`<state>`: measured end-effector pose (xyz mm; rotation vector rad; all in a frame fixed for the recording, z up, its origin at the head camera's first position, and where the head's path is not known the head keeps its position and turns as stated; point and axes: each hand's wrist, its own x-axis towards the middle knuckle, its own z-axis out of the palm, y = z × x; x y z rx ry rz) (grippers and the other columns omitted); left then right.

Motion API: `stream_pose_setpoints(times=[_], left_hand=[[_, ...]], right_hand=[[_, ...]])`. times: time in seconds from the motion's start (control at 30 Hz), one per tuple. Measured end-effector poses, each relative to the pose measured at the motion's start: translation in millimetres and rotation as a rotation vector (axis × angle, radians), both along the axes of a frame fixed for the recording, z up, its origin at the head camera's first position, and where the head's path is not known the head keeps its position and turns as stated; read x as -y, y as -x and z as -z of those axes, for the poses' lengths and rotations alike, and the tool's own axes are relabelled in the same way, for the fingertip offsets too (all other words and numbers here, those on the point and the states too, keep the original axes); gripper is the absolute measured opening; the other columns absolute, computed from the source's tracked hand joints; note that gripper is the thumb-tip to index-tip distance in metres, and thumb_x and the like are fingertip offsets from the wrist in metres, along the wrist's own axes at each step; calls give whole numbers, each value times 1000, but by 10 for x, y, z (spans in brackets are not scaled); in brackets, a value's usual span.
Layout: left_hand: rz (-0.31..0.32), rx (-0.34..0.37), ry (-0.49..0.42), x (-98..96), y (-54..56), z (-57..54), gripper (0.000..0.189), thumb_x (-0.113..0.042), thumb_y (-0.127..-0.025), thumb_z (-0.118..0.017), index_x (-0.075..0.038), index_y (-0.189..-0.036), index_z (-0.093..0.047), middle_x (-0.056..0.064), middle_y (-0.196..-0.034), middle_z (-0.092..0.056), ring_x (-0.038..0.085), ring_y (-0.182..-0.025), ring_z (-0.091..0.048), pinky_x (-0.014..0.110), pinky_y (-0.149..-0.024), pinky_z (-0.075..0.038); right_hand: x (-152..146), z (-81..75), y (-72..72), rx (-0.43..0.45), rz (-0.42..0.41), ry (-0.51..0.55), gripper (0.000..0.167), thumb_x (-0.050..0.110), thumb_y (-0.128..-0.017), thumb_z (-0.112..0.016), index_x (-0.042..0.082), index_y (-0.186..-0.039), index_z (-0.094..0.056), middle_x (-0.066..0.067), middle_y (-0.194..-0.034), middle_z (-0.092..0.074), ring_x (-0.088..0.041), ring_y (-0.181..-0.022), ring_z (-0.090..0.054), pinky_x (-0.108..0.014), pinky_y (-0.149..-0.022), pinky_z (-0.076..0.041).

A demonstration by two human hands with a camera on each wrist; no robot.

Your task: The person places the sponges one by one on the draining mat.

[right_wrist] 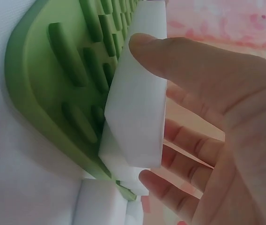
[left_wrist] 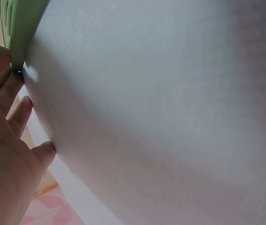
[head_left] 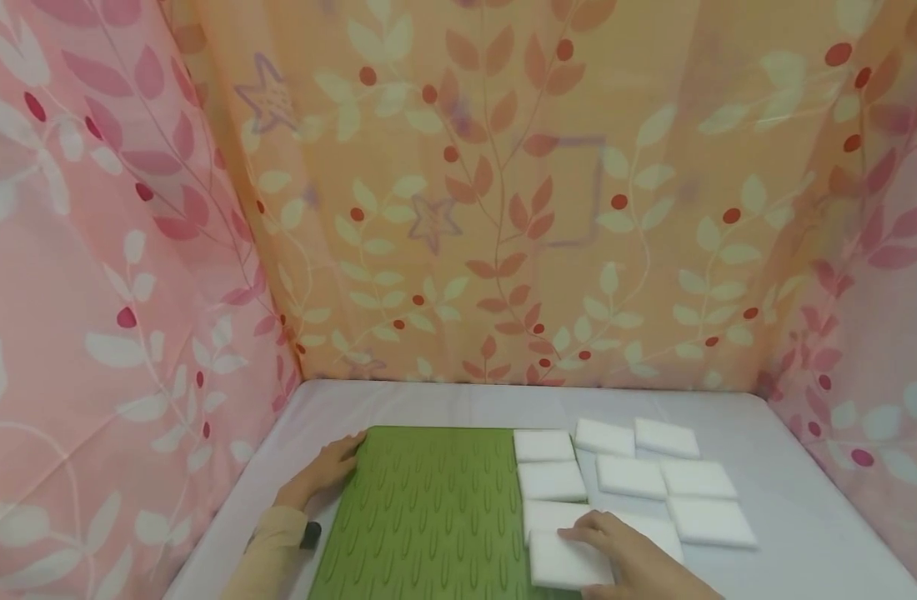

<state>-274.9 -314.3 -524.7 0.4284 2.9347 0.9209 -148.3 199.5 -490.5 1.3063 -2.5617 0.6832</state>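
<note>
White block (head_left: 569, 560): I am finding it over the near right part of the green mat (head_left: 428, 508), where it is partly covering the third block (head_left: 554, 515) of a row along the mat's right margin. The right hand (head_left: 627, 554) is gripping it, thumb on one side and fingers opposite. I am not able to tell whether its underside is touching anything. Two farther row blocks (head_left: 552, 481) are lying on the mat, and loose blocks (head_left: 700, 480) are lying on the worktop (head_left: 443, 402) to the right.

The left hand (head_left: 327, 467) is resting at the mat's far left corner, fingers loosely extended and touching the edge (a light steadying contact, in my judgement).

I am judging the step as placing this block in line. Good practice is calling for butting its far edge against the third block, not letting it ride on top. I am recommending a gentle pinch (the material is probably denting easily), the outer side following the mat's margin, and a straight upward release, so neighbours are not being dragged.
</note>
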Motion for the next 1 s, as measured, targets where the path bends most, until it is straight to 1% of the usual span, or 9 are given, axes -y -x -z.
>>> stream_pose_setpoints(times=[0.2,0.27,0.43,0.57,0.67,0.77,0.87,0.9,1.0], left_hand=[[-14,-4,11,3,2,-14,53,-7,-88,-45,3,-139,-37,30,-138,-39,50,-129,-30,70,-102,-13],[-15,0,13,5,-1,-11,53,-6,-88,-45,3,-139,-36,30,-138,-38,50,-130,-29,70,-102,-12],[-9,1,4,-2,0,-7,53,-7,-89,-44,3,-140,-35,30,-139,-37,50,-130,-28,69,-103,-12],[0,1,14,-12,-3,-19,53,-8,-89,-44,3,-140,-35,30,-139,-38,51,-130,-28,70,-102,-13],[10,-3,24,-12,-6,-26,53,-9,-90,-44,3,-140,-35,31,-139,-38,51,-130,-28,70,-102,-13],[29,-10,-6,7,-6,-15,53,-11,-89,-44,3,-140,-35,32,-138,-37,53,-130,-26,71,-102,-11],[64,-36,-72,41,-3,16,55,-18,-89,-44,0,-140,-37,32,-137,-38,55,-127,-26,73,-99,-7],[88,-65,-83,57,-1,33,56,-22,-90,-42,-4,-142,-36,30,-138,-39,52,-128,-28,73,-100,-6],[110,-88,-109,64,1,58,56,-27,-90,-43,-7,-142,-37,29,-137,-41,53,-127,-29,74,-98,-5]], right_hand=[[1,-28,-7,-22,60,-18,60,43,-77,-70,24,-131,-52,13,-119,-49,-2,-104,-51,-25,-79,-49],[0,-14,-9,-15,47,-12,58,42,-78,-69,24,-131,-52,13,-118,-50,-3,-103,-52,-25,-79,-49],[8,42,9,-11,-29,17,55,40,-80,-68,20,-129,-54,9,-116,-54,-5,-102,-54,-26,-78,-50],[14,85,39,-48,-60,29,54,39,-80,-69,17,-127,-55,8,-115,-55,-5,-100,-54,-26,-77,-49],[15,110,44,-74,-63,35,54,38,-79,-70,16,-126,-56,7,-115,-55,-6,-100,-53,-26,-77,-49],[19,130,37,-100,-59,41,53,38,-78,-71,16,-125,-57,7,-115,-56,-6,-100,-54,-25,-76,-49],[28,142,30,-124,-67,51,53,38,-78,-72,15,-123,-58,5,-113,-57,-7,-98,-54,-24,-74,-48],[29,146,29,-131,-73,53,53,37,-78,-72,14,-123,-58,5,-113,-57,-7,-98,-54,-24,-73,-48],[27,160,22,-143,-70,60,52,37,-77,-72,14,-122,-59,5,-113,-57,-7,-98,-54,-24,-72,-48]])
